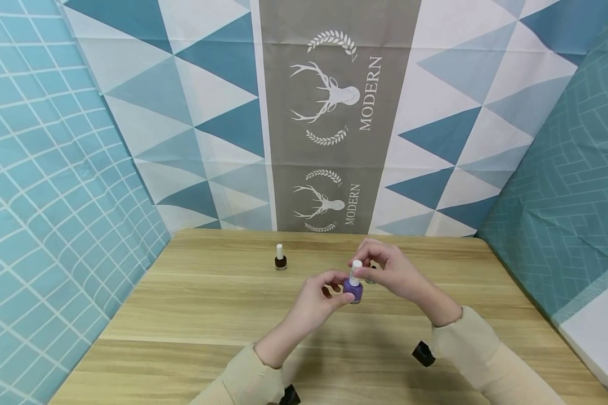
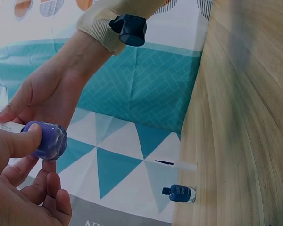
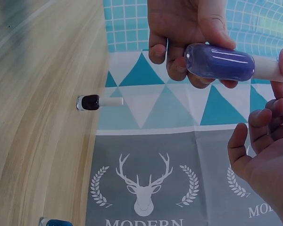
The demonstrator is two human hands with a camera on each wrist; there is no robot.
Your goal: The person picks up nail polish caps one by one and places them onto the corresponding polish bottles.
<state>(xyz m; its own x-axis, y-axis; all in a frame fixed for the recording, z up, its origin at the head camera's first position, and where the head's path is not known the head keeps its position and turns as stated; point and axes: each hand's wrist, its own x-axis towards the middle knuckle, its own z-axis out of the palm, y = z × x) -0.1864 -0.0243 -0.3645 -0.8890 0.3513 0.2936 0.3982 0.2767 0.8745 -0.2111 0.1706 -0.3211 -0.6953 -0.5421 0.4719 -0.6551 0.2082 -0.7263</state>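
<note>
Left hand [image 1: 311, 295] and right hand [image 1: 392, 270]: fingers grasping, spill hazard.
Left pinches the purple nail polish bottle [image 1: 353, 290] above the bench [image 1: 208, 309], right its white cap [image 1: 356, 271]; a jerky twist could slip the glass, toppling the uncapped blue nail polish bottle [image 2: 180, 193] beyond.

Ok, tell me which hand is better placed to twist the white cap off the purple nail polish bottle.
Probably the right hand: its thumb and fingers are already at the white cap, while the left hand holds the purple nail polish bottle below and can steady it.
</note>
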